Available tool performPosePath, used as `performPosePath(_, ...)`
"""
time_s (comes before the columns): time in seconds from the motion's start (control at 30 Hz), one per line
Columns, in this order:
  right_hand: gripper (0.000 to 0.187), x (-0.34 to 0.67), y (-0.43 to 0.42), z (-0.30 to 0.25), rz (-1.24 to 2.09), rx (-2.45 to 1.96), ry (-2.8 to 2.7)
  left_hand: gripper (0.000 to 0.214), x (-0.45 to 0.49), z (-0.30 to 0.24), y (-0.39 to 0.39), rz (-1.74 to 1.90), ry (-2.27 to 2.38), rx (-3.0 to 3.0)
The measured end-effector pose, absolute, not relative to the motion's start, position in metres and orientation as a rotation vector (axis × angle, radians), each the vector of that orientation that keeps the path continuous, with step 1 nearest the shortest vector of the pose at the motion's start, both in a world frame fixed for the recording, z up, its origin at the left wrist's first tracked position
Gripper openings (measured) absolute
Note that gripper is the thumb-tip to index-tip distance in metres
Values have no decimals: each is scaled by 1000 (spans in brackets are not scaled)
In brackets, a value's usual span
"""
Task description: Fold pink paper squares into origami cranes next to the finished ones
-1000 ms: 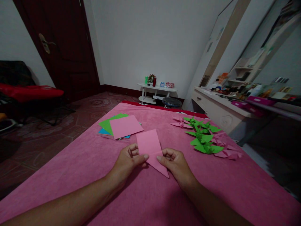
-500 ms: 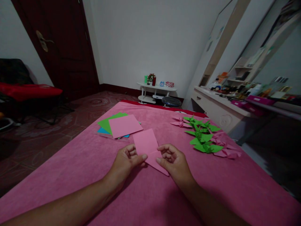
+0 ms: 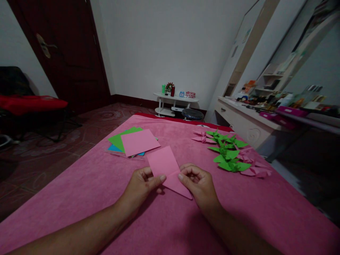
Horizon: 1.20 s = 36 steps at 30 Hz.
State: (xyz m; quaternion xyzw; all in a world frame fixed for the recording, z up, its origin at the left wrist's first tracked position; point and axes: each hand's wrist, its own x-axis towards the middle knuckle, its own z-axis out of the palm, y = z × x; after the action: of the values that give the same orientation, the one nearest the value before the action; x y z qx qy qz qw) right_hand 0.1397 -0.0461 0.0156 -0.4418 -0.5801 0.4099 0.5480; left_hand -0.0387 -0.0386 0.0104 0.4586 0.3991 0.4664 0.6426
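A pink sheet of paper [image 3: 166,166], partly folded to a point at its lower right, lies on the pink cloth [image 3: 106,184]. My left hand [image 3: 142,184] pinches its left edge between thumb and curled fingers. My right hand [image 3: 199,184] holds its right edge at the fold, fingers curled, thumb pressing on the paper. Both hands are closed on the sheet.
A stack of flat sheets [image 3: 132,141], pink on top of green and blue, lies at the back left. Several folded green and pink paper figures [image 3: 230,156] lie at the right. A dark door [image 3: 66,53], a red-cushioned chair [image 3: 29,102] and a dresser [image 3: 247,124] surround the surface.
The sheet has turned slightly and shifted a little left. My right fingers opened briefly, then curled back onto the fold. The left hand keeps its pinch.
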Motion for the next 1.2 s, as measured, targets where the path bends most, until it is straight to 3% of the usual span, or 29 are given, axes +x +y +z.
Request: performPosePath(1.2,18,134,-53,14,840,-1135,-1309,22,-39,5,-41,1010,898,1087)
